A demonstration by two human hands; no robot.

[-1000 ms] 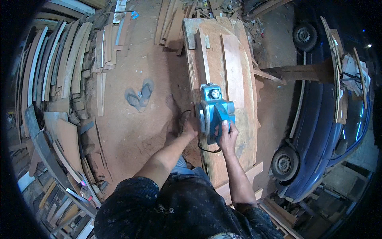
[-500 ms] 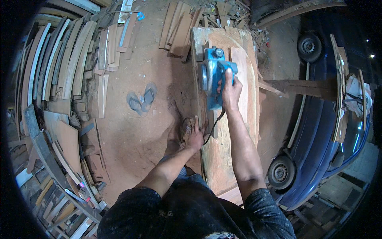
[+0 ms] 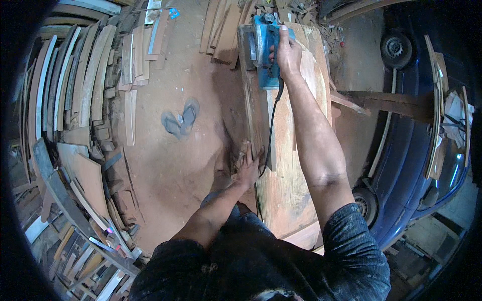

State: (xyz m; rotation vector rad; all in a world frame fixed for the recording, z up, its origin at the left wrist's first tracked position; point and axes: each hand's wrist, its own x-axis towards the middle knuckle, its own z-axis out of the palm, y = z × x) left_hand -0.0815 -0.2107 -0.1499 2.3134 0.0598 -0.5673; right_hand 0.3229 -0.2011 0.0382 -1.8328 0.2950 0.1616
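Pushed well forward since the earliest frame, from just beside the left grip [image 3: 248, 168] to far ahead of it along the counter [image 3: 283, 203], carrying the blue planer [image 3: 266, 78]. Now leaves a long stretch of narrow wood strip [image 3: 265, 115] bare behind the right grip [image 3: 288, 55], suggesting a stroke close to the strip's far end. Keeps the right grip clamped on the planer's handle, thumb on top, with the tool beneath it and to its left. Trails a black cord [image 3: 274, 110] back toward the left grip, set with fingers spread beside the strip's near end; cannot tell whether touching it. Shows hard, rounded blue casing on the tool, straight squared edges on the strip, and streaky, rough grain across the counter's thick wood.
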